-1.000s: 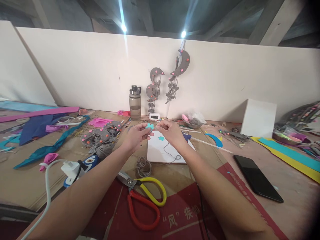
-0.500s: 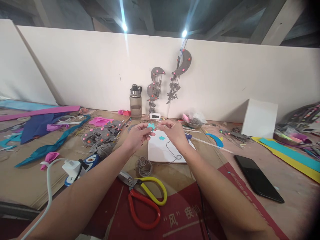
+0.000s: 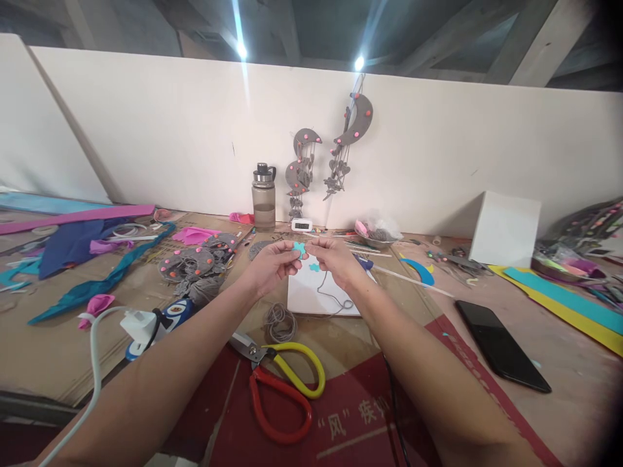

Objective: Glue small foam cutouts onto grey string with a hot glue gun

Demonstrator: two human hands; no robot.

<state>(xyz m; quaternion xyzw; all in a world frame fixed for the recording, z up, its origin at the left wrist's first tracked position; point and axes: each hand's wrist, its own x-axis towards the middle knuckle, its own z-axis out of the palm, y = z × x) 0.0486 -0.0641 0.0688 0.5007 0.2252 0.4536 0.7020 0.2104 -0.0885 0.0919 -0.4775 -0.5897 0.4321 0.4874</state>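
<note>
My left hand [image 3: 276,263] is closed in a pinch on a small turquoise flower cutout [image 3: 298,248], held above the work surface. Against the flower's right edge, the fingers of my right hand [image 3: 331,259] are pinched together; what lies between them is too small to make out. Below both hands, a second turquoise flower cutout [image 3: 314,267] rests on a white board [image 3: 306,298]. Grey yarn [image 3: 335,299] curls over that board and runs up toward my right hand. A looped bundle of grey yarn [image 3: 281,323] lies at the board's left front corner.
Scissors with red and yellow handles [image 3: 282,405] lie in front. To the right is a black phone [image 3: 501,347]. A bottle [image 3: 263,198] and a small digital clock [image 3: 302,225] stand at the back. Grey moon mobiles [image 3: 357,123] hang on the wall; a white charger [image 3: 141,326] sits left.
My hands have come together, with the right fingers now against the flower's edge. The held flower has turned and shifted slightly right.
</note>
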